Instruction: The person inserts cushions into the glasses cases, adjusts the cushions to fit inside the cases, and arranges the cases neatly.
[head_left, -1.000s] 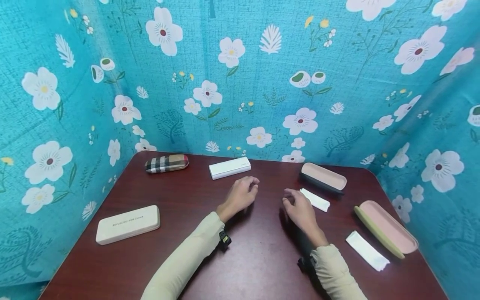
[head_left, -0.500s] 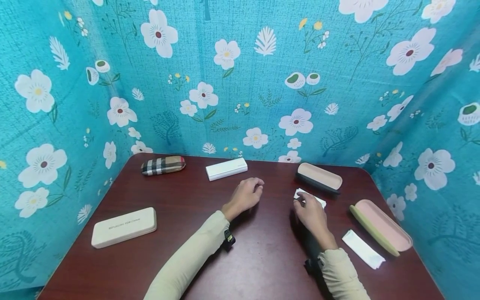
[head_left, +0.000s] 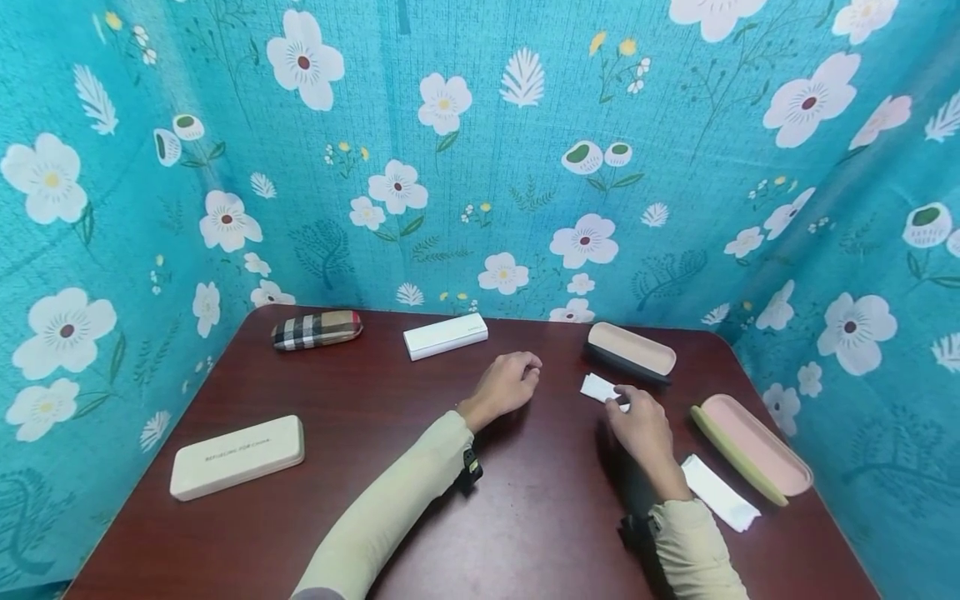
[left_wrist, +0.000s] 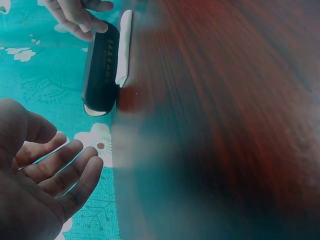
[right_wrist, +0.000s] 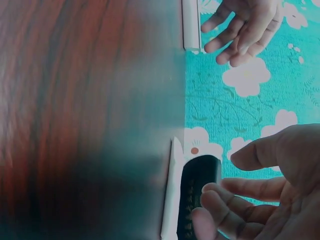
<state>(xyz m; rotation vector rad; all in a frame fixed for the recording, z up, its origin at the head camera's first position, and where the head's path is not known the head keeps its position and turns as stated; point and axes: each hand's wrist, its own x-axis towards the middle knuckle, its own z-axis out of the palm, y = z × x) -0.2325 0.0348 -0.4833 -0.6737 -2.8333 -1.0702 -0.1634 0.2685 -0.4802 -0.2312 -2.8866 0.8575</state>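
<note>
My right hand (head_left: 645, 425) hovers over the near end of a folded white cloth-like strip (head_left: 596, 387), covering part of it. In the right wrist view, the fingers are loosely bent with a gap to the thumb, gripping nothing. Just behind the strip lies an open black glasses case (head_left: 633, 348) with pink lining; its dark outer side (left_wrist: 101, 70) shows in the left wrist view. My left hand (head_left: 506, 385) hangs above the middle of the table, fingers relaxed and holding nothing. Nearest to it is a white glasses case (head_left: 446, 336), behind and to the left.
At the right edge lies an open olive-green glasses case (head_left: 757, 442) with pink lining, a second white strip (head_left: 720, 493) beside it. A plaid case (head_left: 318, 330) lies back left, a cream lettered case (head_left: 237, 457) nearer. A floral curtain (head_left: 450, 200) hangs behind the table.
My right hand has moved right, from the strip's left end to over its near right part. The left hand has shifted slightly right. The head view has turned a little right.
</note>
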